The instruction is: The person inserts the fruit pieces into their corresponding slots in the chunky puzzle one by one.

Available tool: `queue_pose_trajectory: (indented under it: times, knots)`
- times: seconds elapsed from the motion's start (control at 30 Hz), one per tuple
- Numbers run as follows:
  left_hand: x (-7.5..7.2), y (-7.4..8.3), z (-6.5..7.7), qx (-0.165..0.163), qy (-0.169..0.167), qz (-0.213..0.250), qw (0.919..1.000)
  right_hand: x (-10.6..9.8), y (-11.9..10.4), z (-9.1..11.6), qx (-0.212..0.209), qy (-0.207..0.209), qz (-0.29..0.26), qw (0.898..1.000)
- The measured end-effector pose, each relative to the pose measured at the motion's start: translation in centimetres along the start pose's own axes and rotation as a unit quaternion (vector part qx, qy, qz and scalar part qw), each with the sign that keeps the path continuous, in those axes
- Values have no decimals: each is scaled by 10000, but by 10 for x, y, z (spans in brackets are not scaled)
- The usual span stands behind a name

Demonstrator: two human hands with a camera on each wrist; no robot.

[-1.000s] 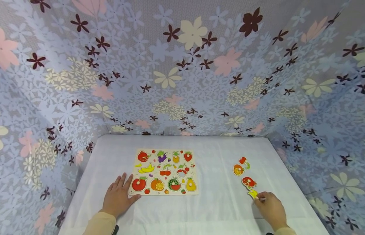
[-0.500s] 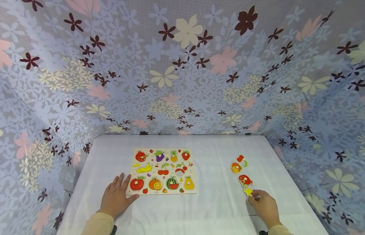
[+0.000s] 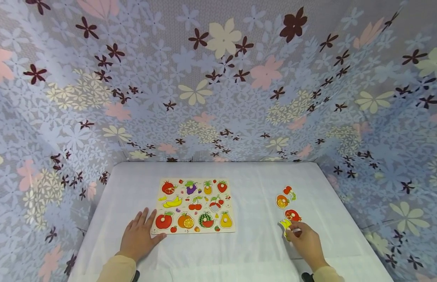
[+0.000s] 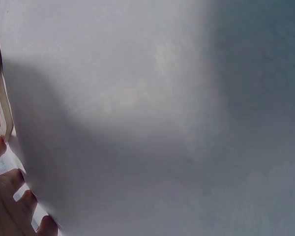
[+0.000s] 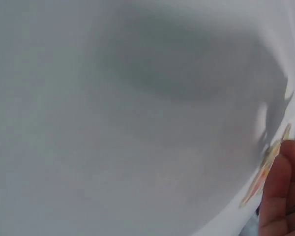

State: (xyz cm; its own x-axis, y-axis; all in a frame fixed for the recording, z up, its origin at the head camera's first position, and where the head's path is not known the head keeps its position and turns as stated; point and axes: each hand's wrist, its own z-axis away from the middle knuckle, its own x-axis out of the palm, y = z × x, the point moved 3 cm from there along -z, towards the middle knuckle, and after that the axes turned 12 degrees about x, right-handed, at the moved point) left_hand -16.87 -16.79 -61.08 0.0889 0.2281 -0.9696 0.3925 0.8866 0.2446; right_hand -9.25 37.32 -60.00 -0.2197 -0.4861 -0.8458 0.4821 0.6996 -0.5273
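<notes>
In the head view, my right hand point(image 3: 306, 239) pinches a banana puzzle piece point(image 3: 285, 228) between thumb and fingertips. A pomegranate piece point(image 3: 293, 215) lies just beyond it. An orange-fruit piece point(image 3: 282, 201) and a cherry piece point(image 3: 288, 190) lie farther back. My left hand point(image 3: 138, 237) rests with fingers spread at the left edge of the fruit puzzle board point(image 3: 204, 213), thumb by its near-left corner. Several pictures on the board have small knobs. The left wrist view shows left fingers point(image 4: 10, 184) by the board's edge point(image 4: 5, 110); the right wrist view shows right fingertips point(image 5: 280, 172).
White cloth point(image 3: 253, 250) covers the table, with a broad stretch of it between the board and the loose pieces. A flowered fabric point(image 3: 218, 98) stands behind the table and along both sides.
My right hand has moved left with the banana piece, which now sits to the near left of the pomegranate piece. The left hand stays by the board. The head view has shifted slightly.
</notes>
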Motion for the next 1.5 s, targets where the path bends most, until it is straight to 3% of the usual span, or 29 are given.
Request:
queue_pose_trajectory:
  times: [0.4, 0.8, 1.0, 1.27, 1.5]
  knots:
    - [2, -2, 1, 1, 61, 16, 10000, 19, -54, -4, -1063, -171, -756, 9913]
    - [9, -6, -1, -77, -22, -19, 10000, 60, -159, 3, -1648, -767, -961, 9786]
    - [9, -6, -3, -98, -42, 33, 9999, 81, -206, 15, -2015, -1046, -705, 9713]
    - [9, -7, -3, -103, -55, -1, 9999, 101, -250, 28, -2257, -1275, -201, 9656]
    - [4, -3, -1, -170, -129, 106, 9997, 130, -283, 36, -2316, -1821, -220, 9553]
